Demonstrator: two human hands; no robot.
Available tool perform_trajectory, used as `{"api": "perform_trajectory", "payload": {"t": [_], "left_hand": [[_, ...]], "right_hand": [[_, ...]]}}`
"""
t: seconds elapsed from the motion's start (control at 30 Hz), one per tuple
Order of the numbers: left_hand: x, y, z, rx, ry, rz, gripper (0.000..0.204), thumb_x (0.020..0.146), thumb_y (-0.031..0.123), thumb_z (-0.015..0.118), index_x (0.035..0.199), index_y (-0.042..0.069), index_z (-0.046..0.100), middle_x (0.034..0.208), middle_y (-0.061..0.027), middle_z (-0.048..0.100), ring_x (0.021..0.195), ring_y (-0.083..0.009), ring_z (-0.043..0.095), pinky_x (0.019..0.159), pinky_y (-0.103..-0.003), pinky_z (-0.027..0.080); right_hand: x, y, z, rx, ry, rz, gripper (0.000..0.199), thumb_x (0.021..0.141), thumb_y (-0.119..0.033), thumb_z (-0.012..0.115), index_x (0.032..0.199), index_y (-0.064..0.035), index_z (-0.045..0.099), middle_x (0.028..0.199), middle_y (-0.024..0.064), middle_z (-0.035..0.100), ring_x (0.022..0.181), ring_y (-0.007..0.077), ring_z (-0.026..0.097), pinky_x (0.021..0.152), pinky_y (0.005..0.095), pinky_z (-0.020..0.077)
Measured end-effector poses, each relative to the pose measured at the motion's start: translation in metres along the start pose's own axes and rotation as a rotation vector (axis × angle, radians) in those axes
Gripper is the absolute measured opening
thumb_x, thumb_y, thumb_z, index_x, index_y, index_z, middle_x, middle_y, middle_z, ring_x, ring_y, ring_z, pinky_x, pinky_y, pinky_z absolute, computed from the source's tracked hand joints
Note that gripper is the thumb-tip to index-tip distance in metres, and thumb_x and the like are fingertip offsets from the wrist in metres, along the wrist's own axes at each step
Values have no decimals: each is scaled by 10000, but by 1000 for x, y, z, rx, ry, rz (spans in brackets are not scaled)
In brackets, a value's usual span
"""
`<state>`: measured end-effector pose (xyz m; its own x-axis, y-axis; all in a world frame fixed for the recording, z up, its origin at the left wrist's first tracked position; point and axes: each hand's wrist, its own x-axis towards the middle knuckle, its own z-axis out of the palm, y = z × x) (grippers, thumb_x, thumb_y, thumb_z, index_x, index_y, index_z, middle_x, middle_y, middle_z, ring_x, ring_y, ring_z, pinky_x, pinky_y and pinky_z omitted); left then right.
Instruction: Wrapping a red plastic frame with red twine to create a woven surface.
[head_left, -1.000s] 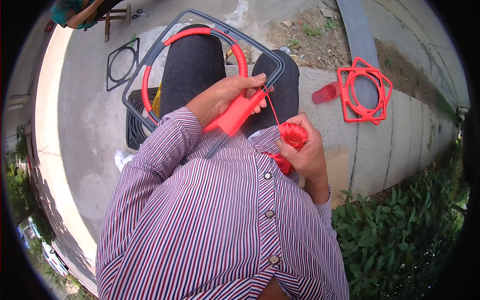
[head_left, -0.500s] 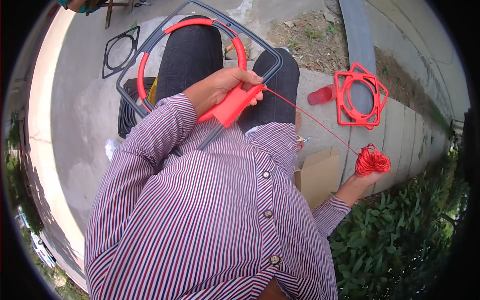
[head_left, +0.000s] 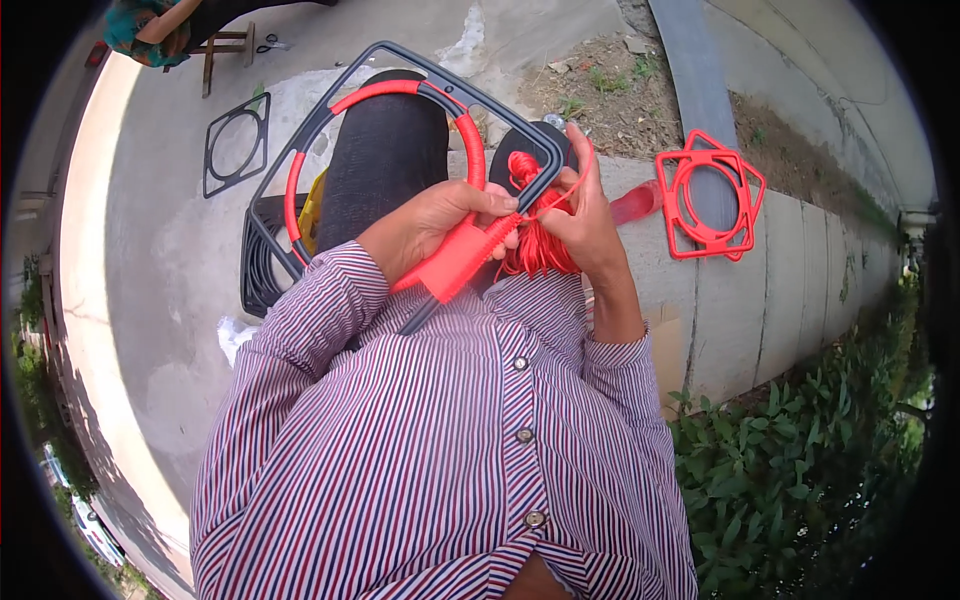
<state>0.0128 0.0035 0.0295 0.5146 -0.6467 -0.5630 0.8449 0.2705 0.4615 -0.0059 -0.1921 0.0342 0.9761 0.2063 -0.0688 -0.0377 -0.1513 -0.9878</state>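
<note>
Left hand (head_left: pixel 432 228): closed, thumb uppermost, around one side of a dark grey square frame with inner ring (head_left: pixel 470 94), at a broad red wrapped section (head_left: pixel 452 264). Frame held tilted above the lap, upper part over the knees; ring partly covered in red.

Right hand (head_left: pixel 588 225): just beside the frame's near right corner, index finger raised, thumb at the bar. Loop of red cord along the index finger; loose red cord bundle (head_left: pixel 540 252) hanging beside and beneath the hand. Firmness of grip on the bundle: cannot tell.

Right, on concrete paving (head_left: pixel 735 330): red translucent cup, lying; overlapping red square frames (head_left: pixel 712 239); cardboard (head_left: pixel 665 340), partly hidden.

Left, on concrete ground (head_left: pixel 165 320): stacked dark frames beside the leg; one flat dark frame (head_left: pixel 266 135).

Beyond: scissors (head_left: pixel 270 44), wooden stool, another person's patterned sleeve (head_left: pixel 155 25), soil patch. Lower right: leafy shrubs (head_left: pixel 790 465).
</note>
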Motion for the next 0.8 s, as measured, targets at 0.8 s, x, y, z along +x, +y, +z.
{"api": "perform_trajectory", "payload": {"t": [0.8], "left_hand": [[15,-9,8,144,-35,-33,151,857,78,643,921,-26,553,724,-190,653,577,-227,669,513,-305,587]], "right_hand": [[-92,38,-71,88,29,303,330,710,-147,620,1003,5,606,922,39,651,773,154,601,711,307,488]]}}
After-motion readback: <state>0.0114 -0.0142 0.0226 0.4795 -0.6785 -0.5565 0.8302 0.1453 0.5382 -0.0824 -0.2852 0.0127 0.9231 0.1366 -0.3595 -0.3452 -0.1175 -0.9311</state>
